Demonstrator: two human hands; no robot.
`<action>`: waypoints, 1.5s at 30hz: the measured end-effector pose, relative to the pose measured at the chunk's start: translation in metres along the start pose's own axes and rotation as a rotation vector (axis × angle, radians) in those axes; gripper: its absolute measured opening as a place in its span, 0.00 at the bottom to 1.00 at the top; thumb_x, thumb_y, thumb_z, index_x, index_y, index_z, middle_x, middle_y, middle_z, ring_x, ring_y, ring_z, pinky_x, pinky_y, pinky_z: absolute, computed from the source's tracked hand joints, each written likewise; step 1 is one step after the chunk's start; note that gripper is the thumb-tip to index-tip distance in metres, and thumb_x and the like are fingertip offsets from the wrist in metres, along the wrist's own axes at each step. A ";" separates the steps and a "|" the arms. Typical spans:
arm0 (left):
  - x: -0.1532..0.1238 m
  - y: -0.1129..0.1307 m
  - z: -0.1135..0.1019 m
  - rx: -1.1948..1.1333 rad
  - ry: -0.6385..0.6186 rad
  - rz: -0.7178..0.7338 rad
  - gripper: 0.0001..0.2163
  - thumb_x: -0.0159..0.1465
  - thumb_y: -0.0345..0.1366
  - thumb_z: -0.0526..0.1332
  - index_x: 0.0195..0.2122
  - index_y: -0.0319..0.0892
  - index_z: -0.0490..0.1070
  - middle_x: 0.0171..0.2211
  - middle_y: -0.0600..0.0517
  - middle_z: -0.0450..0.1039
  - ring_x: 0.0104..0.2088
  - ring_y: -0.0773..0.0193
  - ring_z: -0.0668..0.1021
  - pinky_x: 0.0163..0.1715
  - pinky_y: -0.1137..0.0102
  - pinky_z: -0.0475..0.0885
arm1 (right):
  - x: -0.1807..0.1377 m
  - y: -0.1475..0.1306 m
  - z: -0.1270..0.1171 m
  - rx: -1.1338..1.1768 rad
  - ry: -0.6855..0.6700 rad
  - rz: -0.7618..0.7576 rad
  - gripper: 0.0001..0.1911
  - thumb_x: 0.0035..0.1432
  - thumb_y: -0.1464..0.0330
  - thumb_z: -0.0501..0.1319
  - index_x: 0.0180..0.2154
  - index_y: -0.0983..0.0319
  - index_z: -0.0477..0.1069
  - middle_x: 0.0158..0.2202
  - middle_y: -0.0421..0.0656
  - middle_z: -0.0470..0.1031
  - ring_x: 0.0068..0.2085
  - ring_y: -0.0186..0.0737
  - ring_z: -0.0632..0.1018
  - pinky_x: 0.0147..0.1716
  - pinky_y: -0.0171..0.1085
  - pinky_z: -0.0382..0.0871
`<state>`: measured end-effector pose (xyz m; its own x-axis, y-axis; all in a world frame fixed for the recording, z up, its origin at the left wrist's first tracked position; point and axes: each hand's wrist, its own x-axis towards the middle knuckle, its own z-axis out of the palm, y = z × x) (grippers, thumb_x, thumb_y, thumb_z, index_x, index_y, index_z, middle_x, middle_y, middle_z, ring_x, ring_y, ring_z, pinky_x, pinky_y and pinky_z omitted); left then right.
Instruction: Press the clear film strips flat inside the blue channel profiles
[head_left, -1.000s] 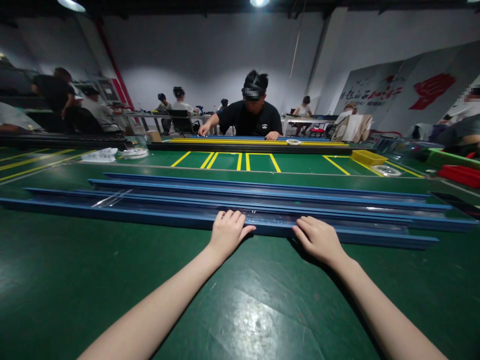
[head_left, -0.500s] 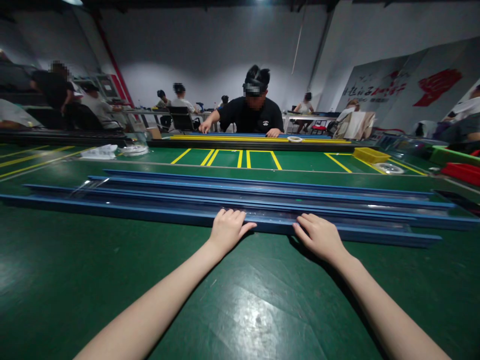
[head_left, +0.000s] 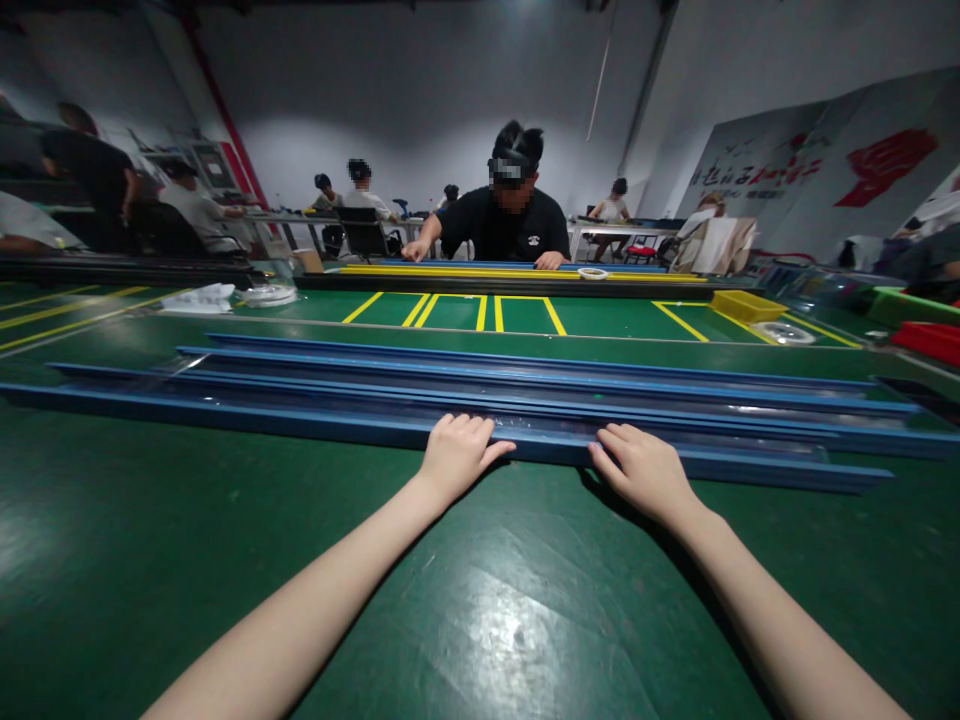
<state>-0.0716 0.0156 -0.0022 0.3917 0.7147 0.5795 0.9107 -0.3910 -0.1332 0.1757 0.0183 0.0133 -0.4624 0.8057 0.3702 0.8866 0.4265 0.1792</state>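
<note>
Two long blue channel strips lie side by side across the green table. My left hand (head_left: 459, 458) grips the front wall of the nearer blue channel (head_left: 300, 420), its fingers bent over the top edge and its thumb stretched right along the outer face. A short way to the right, my right hand (head_left: 641, 467) is closed over that same wall, thumb on the outer side. The fingertips of both hands are hidden inside the channel. Just behind it lies the farther blue channel (head_left: 900, 443). Clear film (head_left: 176, 372) shows near the left ends.
Across the green table (head_left: 480, 600), a co-worker in black (head_left: 510, 225) has both hands at yellow strips (head_left: 450, 270) on dark ones. Tape rolls (head_left: 784, 333) and a yellow tray (head_left: 746, 307) lie right; a red bin (head_left: 930, 343) stands farther right.
Both hands keep their hold on the near channel, which has not visibly moved. The view has shifted very slightly.
</note>
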 end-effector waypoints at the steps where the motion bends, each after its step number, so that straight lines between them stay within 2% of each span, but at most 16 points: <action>1: 0.000 0.000 0.000 0.000 -0.002 0.001 0.19 0.60 0.50 0.46 0.25 0.41 0.65 0.23 0.51 0.70 0.27 0.63 0.71 0.27 0.69 0.55 | 0.000 0.000 0.000 0.000 0.002 -0.002 0.18 0.59 0.62 0.42 0.26 0.61 0.65 0.27 0.42 0.69 0.31 0.34 0.67 0.29 0.33 0.52; 27: 0.001 -0.001 -0.001 -0.016 -0.017 0.034 0.19 0.60 0.50 0.46 0.23 0.41 0.64 0.22 0.52 0.70 0.26 0.64 0.70 0.26 0.70 0.54 | 0.000 0.000 0.000 0.000 -0.004 0.003 0.19 0.59 0.62 0.42 0.29 0.62 0.67 0.31 0.43 0.71 0.33 0.35 0.69 0.30 0.33 0.54; 37: 0.001 0.000 -0.001 0.003 -0.003 0.006 0.18 0.60 0.51 0.46 0.29 0.40 0.64 0.24 0.52 0.69 0.27 0.64 0.70 0.27 0.70 0.55 | 0.000 0.002 0.002 0.002 -0.034 -0.015 0.19 0.58 0.59 0.42 0.29 0.61 0.65 0.28 0.43 0.70 0.33 0.36 0.69 0.30 0.33 0.54; 42: 0.001 0.000 -0.001 0.031 0.013 -0.005 0.19 0.59 0.52 0.47 0.29 0.39 0.63 0.22 0.52 0.68 0.25 0.64 0.70 0.27 0.70 0.55 | -0.001 0.002 0.005 0.072 0.042 0.015 0.17 0.57 0.58 0.45 0.37 0.62 0.64 0.31 0.43 0.70 0.32 0.37 0.69 0.30 0.33 0.56; 45: 0.001 0.000 0.000 0.033 0.018 -0.008 0.19 0.59 0.52 0.47 0.28 0.39 0.63 0.22 0.52 0.68 0.25 0.64 0.70 0.27 0.70 0.55 | -0.001 -0.003 0.006 0.149 0.099 -0.053 0.14 0.58 0.62 0.46 0.36 0.63 0.64 0.33 0.45 0.69 0.34 0.37 0.68 0.31 0.34 0.55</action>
<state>-0.0708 0.0159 -0.0013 0.3824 0.7071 0.5948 0.9177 -0.3658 -0.1551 0.1737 0.0188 0.0074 -0.4987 0.7388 0.4534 0.8455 0.5299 0.0665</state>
